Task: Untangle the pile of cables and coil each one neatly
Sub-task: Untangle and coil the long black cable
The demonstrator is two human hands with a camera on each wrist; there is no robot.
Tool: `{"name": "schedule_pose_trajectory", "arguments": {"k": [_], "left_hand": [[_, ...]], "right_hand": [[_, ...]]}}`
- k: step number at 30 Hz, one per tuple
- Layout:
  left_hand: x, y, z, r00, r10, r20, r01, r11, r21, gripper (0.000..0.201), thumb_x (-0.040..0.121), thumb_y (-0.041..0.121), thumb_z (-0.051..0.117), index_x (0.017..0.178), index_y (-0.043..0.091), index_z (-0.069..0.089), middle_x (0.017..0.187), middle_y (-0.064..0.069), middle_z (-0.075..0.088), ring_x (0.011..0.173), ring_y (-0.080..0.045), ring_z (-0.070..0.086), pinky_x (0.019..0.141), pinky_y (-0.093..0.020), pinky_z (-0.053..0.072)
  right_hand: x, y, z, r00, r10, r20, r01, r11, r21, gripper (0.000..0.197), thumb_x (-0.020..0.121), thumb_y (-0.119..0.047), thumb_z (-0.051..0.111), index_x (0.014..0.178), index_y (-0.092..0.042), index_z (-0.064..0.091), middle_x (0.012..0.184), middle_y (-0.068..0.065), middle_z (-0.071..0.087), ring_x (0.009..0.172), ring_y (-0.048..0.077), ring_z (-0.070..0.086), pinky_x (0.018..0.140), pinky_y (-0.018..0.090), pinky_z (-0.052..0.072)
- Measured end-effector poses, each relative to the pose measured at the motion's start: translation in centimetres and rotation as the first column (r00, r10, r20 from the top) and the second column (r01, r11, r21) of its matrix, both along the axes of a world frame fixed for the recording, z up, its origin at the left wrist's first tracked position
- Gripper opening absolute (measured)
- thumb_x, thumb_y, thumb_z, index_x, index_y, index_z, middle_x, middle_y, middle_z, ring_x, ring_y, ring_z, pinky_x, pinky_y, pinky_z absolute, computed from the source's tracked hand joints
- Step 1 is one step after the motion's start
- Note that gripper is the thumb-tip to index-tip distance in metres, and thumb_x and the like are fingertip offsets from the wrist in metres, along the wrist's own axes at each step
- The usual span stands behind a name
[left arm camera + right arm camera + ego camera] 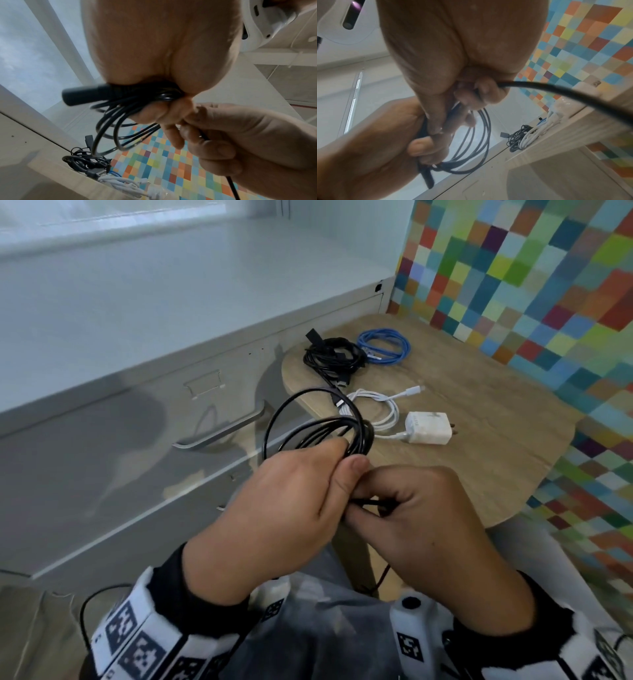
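Left hand (274, 508) gripping black cable coil (308, 433), right hand (428, 525) pinching its tail.

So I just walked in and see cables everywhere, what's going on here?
A person is coiling a black cable in the air above a small wooden table. The left hand grips the gathered loops while the right hand pinches the loose length beside them. On the table lie a blue cable in a coil, a bundled black cable, and a white cable with its charger.
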State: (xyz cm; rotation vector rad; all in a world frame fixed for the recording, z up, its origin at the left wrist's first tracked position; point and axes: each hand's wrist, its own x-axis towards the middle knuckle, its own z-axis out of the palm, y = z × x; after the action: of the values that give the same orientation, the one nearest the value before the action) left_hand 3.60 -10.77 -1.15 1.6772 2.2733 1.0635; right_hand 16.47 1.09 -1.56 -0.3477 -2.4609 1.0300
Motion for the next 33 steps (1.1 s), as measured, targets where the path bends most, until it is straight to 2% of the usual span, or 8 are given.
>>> {"name": "schedule_pose_trajectory", "arguments": {"k": [6, 11, 13, 16, 19, 22, 26, 33], "left_hand": [[-1.4, -0.3, -0.1, 0.996, 0.071, 0.047, -0.066, 0.993, -0.098, 0.047, 0.104, 0.056, 0.022, 0.074, 0.03, 0.047, 0.059, 0.008, 0.051, 0.06, -0.009, 0.052, 0.054, -0.03, 0.038], [-2.9, -1.0, 0.2, 0.937, 0.054, 0.345, 0.021, 0.978, -0.208, 0.048, 0.104, 0.048, 0.04, 0.07, 0.024, 0.063, 0.051, 0.008, 0.046, 0.046, -0.007, 0.041, 0.051, -0.026, 0.033], [-3.3, -1.1, 0.3, 0.787, 0.035, 0.616, 0.085, 0.983, -0.165, 0.053, 0.102, 0.049, 0.044, 0.063, 0.016, 0.06, 0.05, 0.009, 0.036, 0.044, -0.011, 0.03, 0.047, -0.024, 0.027], [-4.0, -1.5, 0.6, 0.363, -0.09, 0.928, 0.037, 0.996, 0.082, 0.041, 0.094, 0.044, 0.045, 0.061, 0.02, 0.049, 0.053, 0.004, 0.029, 0.045, -0.012, 0.018, 0.043, -0.025, 0.017], [-5.0, -2.0, 0.8, -0.031, -0.37, 0.928, 0.032, 0.928, 0.371, 0.038, 0.099, 0.044, 0.041, 0.071, 0.019, 0.046, 0.056, 0.006, 0.028, 0.044, -0.009, 0.017, 0.044, -0.026, 0.015], [-5.9, -2.6, 1.4, -0.257, -0.555, 0.791, -0.018, 0.821, 0.57, 0.036, 0.107, 0.043, 0.036, 0.081, 0.019, 0.043, 0.061, 0.007, 0.027, 0.045, -0.008, 0.017, 0.05, -0.027, 0.015], [-5.8, -2.8, 2.0, -0.011, -0.57, 0.822, -0.197, 0.807, 0.557, 0.044, 0.11, 0.049, 0.022, 0.078, 0.024, 0.04, 0.06, 0.01, 0.025, 0.043, -0.006, 0.019, 0.05, -0.025, 0.018], [-2.7, -0.3, 0.8, 0.624, -0.23, 0.747, -0.267, 0.835, 0.481, 0.041, 0.105, 0.033, 0.032, 0.072, 0.016, 0.052, 0.061, 0.004, 0.051, 0.055, -0.016, 0.063, 0.059, -0.042, 0.05]], "right_hand": [[1.0, 1.7, 1.7, 0.997, -0.041, -0.059, 0.038, 0.998, -0.048, 0.03, 0.072, -0.012, 0.091, 0.08, -0.037, 0.078, 0.065, -0.034, 0.065, 0.06, -0.012, 0.061, 0.058, 0.0, 0.039], [2.1, 3.5, 2.4, 0.971, -0.16, -0.179, 0.155, 0.987, -0.04, 0.018, 0.077, -0.021, 0.085, 0.089, -0.031, 0.079, 0.081, -0.02, 0.075, 0.075, 0.002, 0.071, 0.066, 0.014, 0.052], [2.1, 4.2, 2.3, 0.938, -0.248, -0.241, 0.238, 0.969, -0.069, 0.016, 0.079, -0.026, 0.082, 0.09, -0.036, 0.077, 0.089, -0.02, 0.076, 0.078, 0.011, 0.073, 0.069, 0.024, 0.057], [2.1, 5.2, 1.7, 0.896, -0.338, -0.287, 0.297, 0.938, -0.179, 0.01, 0.083, -0.028, 0.077, 0.091, -0.034, 0.075, 0.084, -0.02, 0.076, 0.073, 0.004, 0.071, 0.068, 0.015, 0.053], [1.9, 5.8, 0.5, 0.9, -0.375, -0.222, 0.325, 0.917, -0.234, 0.006, 0.088, -0.03, 0.074, 0.093, -0.031, 0.077, 0.07, -0.013, 0.072, 0.057, 0.005, 0.063, 0.058, 0.016, 0.047], [1.5, 5.9, -0.8, 0.905, -0.402, -0.142, 0.345, 0.886, -0.311, 0.011, 0.09, -0.02, 0.075, 0.095, -0.03, 0.078, 0.069, -0.002, 0.072, 0.049, 0.007, 0.058, 0.051, 0.02, 0.047], [1.0, 5.7, -1.8, 0.912, -0.403, -0.075, 0.328, 0.828, -0.455, 0.012, 0.089, -0.014, 0.077, 0.081, -0.022, 0.075, 0.065, 0.005, 0.069, 0.045, 0.014, 0.052, 0.044, 0.026, 0.045], [-0.2, 3.1, -2.4, 0.957, -0.238, 0.168, 0.246, 0.969, -0.031, 0.019, 0.085, -0.023, 0.082, 0.073, -0.035, 0.072, 0.072, -0.02, 0.069, 0.071, -0.002, 0.064, 0.059, 0.01, 0.044]]}}
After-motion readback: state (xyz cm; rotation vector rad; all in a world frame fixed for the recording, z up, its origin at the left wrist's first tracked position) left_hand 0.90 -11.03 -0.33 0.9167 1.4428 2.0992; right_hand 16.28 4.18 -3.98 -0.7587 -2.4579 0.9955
